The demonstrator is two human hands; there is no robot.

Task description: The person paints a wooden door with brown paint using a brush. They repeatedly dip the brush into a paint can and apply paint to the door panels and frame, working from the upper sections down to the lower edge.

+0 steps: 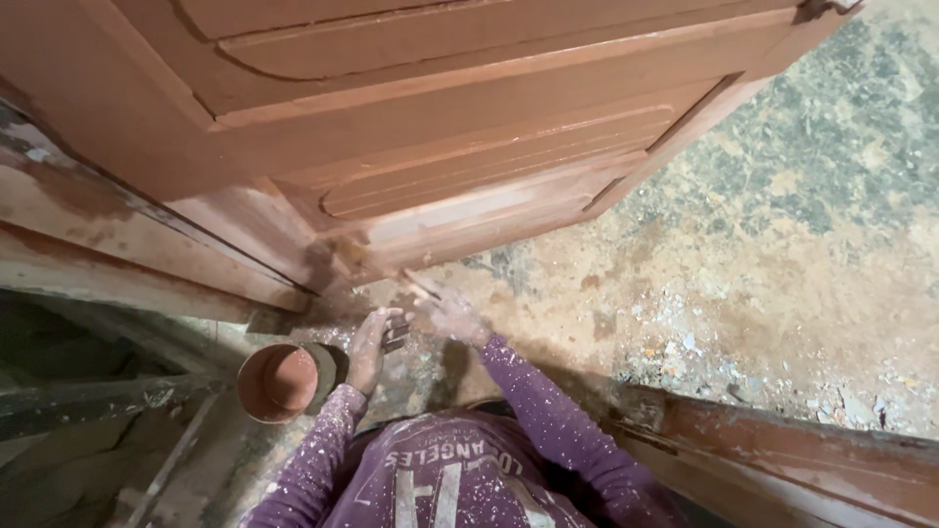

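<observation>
Her right hand (452,315) pinches a thin, light brush (421,286) by its stiff handle against the wet brown door (469,210) just ahead, the left hand (370,347) half-curled, empty, beside a paint cup (279,383).

I see my right hand (448,313) holding a brush (423,286) at the door (469,147) bottom, left hand (370,347) beside a paint can (278,381).
</observation>
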